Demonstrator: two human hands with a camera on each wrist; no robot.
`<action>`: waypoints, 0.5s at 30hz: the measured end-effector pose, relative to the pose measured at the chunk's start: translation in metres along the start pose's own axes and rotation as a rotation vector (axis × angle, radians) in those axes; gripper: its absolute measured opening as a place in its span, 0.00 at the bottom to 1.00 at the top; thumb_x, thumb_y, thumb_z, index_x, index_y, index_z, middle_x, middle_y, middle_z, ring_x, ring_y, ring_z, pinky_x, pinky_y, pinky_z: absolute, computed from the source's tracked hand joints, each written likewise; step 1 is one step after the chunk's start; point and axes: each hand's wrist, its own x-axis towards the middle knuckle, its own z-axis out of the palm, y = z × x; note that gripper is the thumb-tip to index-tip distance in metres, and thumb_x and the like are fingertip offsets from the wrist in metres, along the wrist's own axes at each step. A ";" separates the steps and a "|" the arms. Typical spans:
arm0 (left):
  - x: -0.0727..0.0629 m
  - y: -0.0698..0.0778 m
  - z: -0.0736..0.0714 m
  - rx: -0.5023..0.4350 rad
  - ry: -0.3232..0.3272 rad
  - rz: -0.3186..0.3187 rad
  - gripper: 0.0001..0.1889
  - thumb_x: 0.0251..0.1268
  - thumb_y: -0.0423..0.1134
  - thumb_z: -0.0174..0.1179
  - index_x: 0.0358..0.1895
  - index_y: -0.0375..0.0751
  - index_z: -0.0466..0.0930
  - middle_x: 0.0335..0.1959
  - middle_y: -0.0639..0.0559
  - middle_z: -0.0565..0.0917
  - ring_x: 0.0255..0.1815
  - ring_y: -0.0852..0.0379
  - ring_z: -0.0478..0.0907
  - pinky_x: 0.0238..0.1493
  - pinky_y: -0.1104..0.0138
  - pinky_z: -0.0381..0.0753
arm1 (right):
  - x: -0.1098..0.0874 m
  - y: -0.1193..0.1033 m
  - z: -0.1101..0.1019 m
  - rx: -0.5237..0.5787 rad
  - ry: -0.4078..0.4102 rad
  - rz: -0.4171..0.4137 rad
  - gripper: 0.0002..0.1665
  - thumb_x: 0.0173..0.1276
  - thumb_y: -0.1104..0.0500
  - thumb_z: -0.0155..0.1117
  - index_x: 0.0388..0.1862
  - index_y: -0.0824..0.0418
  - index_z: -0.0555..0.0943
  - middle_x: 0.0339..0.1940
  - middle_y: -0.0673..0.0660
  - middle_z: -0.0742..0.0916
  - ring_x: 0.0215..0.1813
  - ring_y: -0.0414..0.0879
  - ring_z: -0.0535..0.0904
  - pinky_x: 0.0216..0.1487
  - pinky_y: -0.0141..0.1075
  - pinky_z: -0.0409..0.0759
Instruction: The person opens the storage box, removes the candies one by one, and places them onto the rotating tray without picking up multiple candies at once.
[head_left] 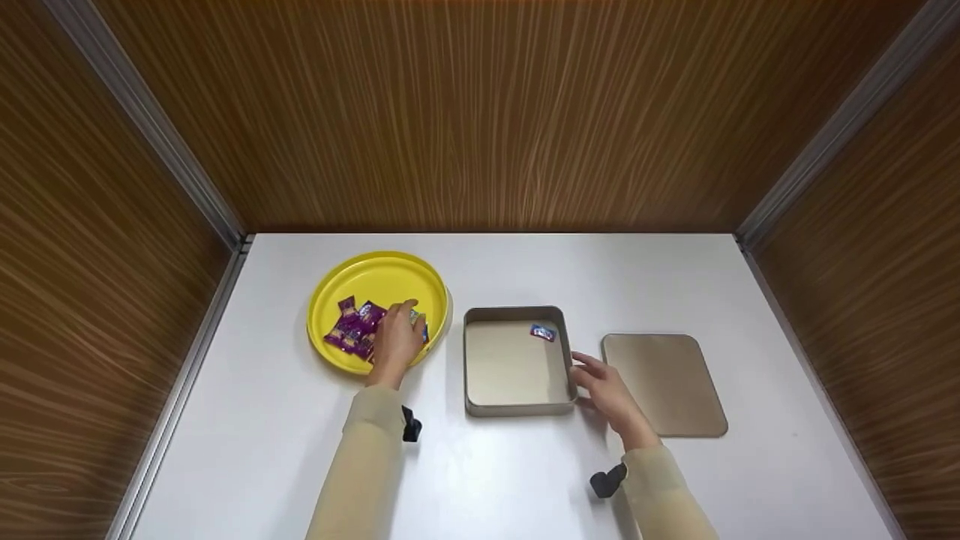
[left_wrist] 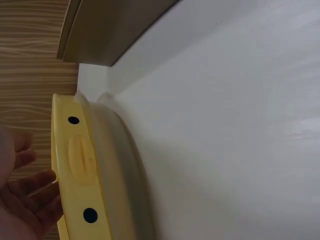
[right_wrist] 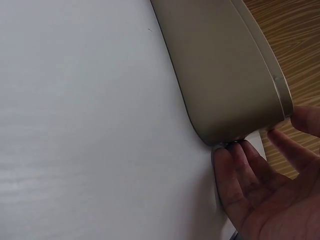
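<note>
My left hand [head_left: 397,341] reaches over a round yellow tray [head_left: 382,274], above purple snack packets [head_left: 352,330]. Its fingers bend down among the wrappers, and a bit of a blue and green packet [head_left: 424,332] peeks out beside them. In the left wrist view the fingers pass behind the tray's yellow rim [left_wrist: 82,160], thumb apart from them, so their tips are partly hidden. My right hand [head_left: 611,394] touches the right wall of a square metal tin [head_left: 517,410], fingertips along its outside and thumb by the rim. One small blue and red packet [head_left: 543,332] lies inside the tin.
The tin's flat, square lid [head_left: 667,382] lies on the white table [head_left: 510,480], right of the tin and beside my right hand. Wood-grain panels [head_left: 480,112] stand behind and at both sides. Black straps with small mounts [head_left: 411,424] sit at both wrists.
</note>
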 end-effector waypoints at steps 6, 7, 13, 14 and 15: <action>-0.004 0.014 0.005 0.010 0.000 0.129 0.17 0.67 0.37 0.62 0.55 0.32 0.80 0.52 0.35 0.80 0.54 0.38 0.77 0.56 0.50 0.76 | -0.001 0.000 -0.001 -0.006 -0.008 0.000 0.29 0.76 0.57 0.54 0.73 0.63 0.66 0.68 0.68 0.73 0.67 0.62 0.70 0.60 0.56 0.73; -0.005 0.016 0.006 0.008 0.000 0.150 0.16 0.66 0.36 0.63 0.54 0.31 0.80 0.51 0.35 0.81 0.53 0.38 0.78 0.56 0.50 0.76 | -0.001 0.000 -0.002 -0.006 -0.009 0.001 0.29 0.76 0.57 0.54 0.73 0.63 0.65 0.68 0.69 0.72 0.67 0.62 0.69 0.60 0.56 0.73; -0.012 0.037 0.010 0.027 -0.024 0.211 0.15 0.67 0.38 0.63 0.52 0.33 0.82 0.51 0.37 0.81 0.53 0.39 0.78 0.56 0.51 0.76 | -0.003 -0.003 -0.001 -0.013 0.001 0.016 0.29 0.75 0.58 0.53 0.73 0.63 0.66 0.66 0.68 0.74 0.65 0.60 0.72 0.59 0.55 0.75; -0.014 0.041 0.010 0.031 -0.037 0.214 0.15 0.67 0.39 0.63 0.52 0.34 0.82 0.51 0.37 0.81 0.53 0.39 0.77 0.55 0.51 0.76 | -0.002 -0.004 0.000 -0.017 0.005 0.021 0.29 0.75 0.58 0.53 0.73 0.63 0.66 0.66 0.68 0.75 0.64 0.60 0.72 0.59 0.54 0.75; -0.016 0.044 0.011 0.041 -0.050 0.217 0.15 0.67 0.40 0.62 0.53 0.35 0.82 0.52 0.38 0.80 0.53 0.40 0.77 0.55 0.51 0.77 | -0.002 -0.005 0.000 -0.021 0.007 0.025 0.29 0.75 0.59 0.53 0.73 0.63 0.66 0.65 0.68 0.75 0.64 0.59 0.73 0.58 0.54 0.76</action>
